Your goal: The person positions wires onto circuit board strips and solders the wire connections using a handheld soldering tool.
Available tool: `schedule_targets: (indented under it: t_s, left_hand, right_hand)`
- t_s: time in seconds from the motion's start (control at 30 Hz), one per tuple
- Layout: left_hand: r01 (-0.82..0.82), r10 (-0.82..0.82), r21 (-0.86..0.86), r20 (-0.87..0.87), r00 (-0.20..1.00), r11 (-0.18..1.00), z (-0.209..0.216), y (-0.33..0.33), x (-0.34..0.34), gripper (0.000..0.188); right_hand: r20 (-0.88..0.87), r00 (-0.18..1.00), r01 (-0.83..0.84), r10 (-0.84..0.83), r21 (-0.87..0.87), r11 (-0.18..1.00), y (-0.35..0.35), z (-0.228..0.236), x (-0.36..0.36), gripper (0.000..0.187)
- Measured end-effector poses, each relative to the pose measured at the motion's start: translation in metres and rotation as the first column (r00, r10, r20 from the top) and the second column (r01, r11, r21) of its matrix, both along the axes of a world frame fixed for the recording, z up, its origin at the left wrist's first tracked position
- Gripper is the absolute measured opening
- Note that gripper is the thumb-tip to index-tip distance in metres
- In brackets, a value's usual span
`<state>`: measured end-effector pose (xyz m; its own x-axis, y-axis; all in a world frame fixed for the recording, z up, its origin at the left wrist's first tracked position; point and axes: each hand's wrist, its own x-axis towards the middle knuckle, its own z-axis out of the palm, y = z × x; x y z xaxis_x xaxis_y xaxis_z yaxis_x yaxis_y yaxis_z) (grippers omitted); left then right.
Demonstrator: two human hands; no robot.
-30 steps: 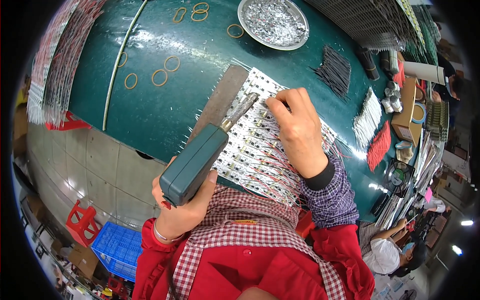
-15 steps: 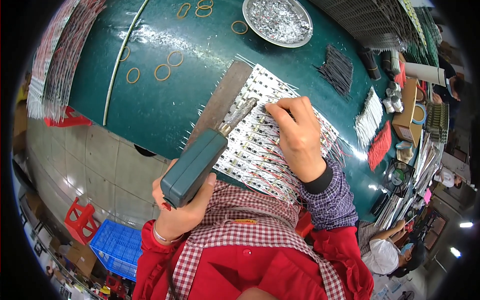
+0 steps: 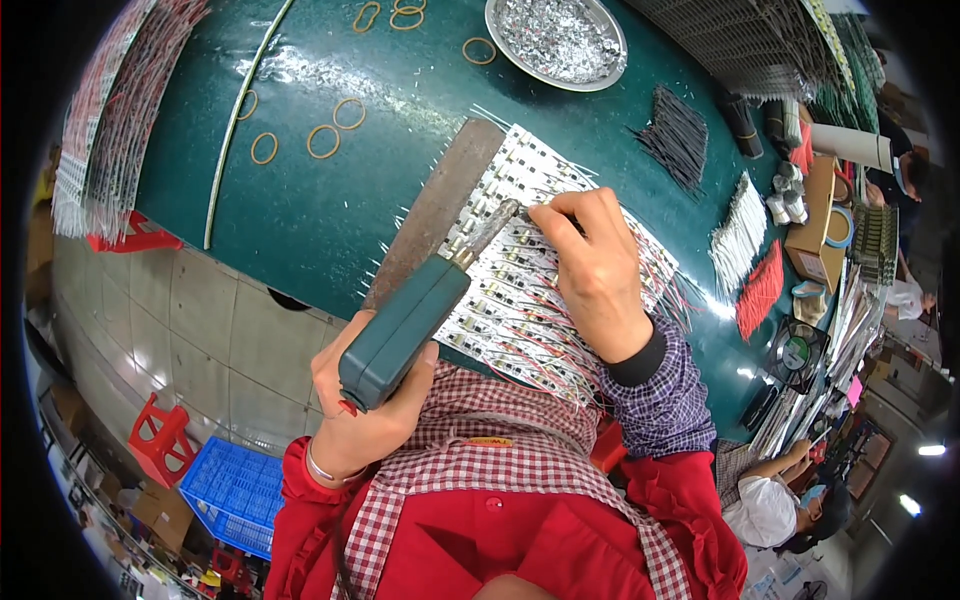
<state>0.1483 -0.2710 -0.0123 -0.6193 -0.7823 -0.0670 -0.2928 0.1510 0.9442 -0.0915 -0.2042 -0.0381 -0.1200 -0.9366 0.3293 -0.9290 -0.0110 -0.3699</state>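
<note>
A green soldering gun (image 3: 408,325) is gripped in my left hand (image 3: 365,425), fingers wrapped round its body. Its metal tip points up and to the right, over a white panel of small circuit boards (image 3: 520,170). Close beside the tip, my right hand (image 3: 597,270) pinches with thumb and forefinger at the panel; a thin wire seems to be between them, too small to make out surely. Many thin wires (image 3: 545,345) in white, red and black lie across the panel toward me. A flat brown bar (image 3: 435,210) runs along the panel's left edge.
A metal bowl (image 3: 618,75) of silvery scraps stands at the back. Rubber bands (image 3: 323,142) lie on the green table (image 3: 340,205). To the right are piles of black wires (image 3: 672,140), white wires (image 3: 738,235) and red wires (image 3: 760,290). Wired strips (image 3: 125,120) stand at the left.
My left hand and the soldering gun have shifted slightly right and upward, bringing the tip nearer my right fingertips. My right hand has barely moved.
</note>
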Motion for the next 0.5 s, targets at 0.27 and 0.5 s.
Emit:
schedule_targets:
  t_s: [0.27, 0.5]
  left_hand:
    - [0.040, -0.038, -0.115, 0.025, 0.999, 0.993, 0.000, 0.000, 0.003, 0.015]
    - [0.000, -0.004, -0.141, -0.026, 1.000, 0.990, -0.002, 0.002, 0.008, 0.015]
  right_hand:
    - [-0.016, 1.000, 0.006, -0.006, 0.016, 1.000, 0.000, 0.001, 0.001, 0.024]
    - [-0.033, 0.999, 0.007, -0.007, 0.014, 1.000, 0.000, 0.002, 0.002, 0.025]
